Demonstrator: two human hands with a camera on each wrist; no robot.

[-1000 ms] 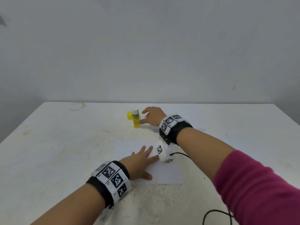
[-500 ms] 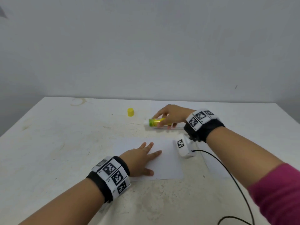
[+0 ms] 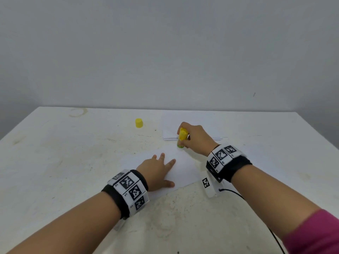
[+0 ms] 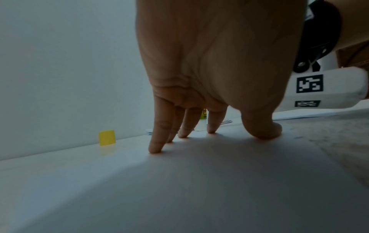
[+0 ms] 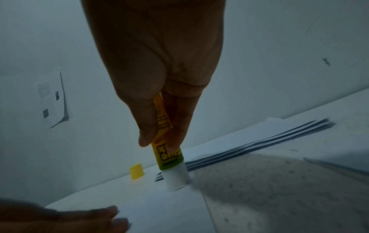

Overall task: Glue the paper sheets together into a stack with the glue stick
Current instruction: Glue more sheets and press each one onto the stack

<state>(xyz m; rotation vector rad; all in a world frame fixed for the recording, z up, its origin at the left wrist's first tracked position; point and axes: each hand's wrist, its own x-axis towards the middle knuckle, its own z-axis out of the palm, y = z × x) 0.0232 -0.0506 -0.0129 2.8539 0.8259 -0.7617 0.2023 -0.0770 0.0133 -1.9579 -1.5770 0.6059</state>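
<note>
Glue stick (image 3: 182, 137) stands nearly upright, tip down on the far right corner of the sheet (image 3: 183, 169). Right hand (image 3: 196, 139) grips it w/ fingers curled round. Left hand (image 3: 156, 171) lies flat on the sheet, fingers straight, holding it still. Next rub prob. runs from that corner toward the left hand. Cap (image 3: 138, 123) sits far left of the stick; spare sheets (image 3: 190, 123) just behind it.

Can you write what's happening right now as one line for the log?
step: gluing | right hand: holds yellow glue stick tip-down on white paper sheet | left hand: presses sheet flat | yellow cap: off
</note>
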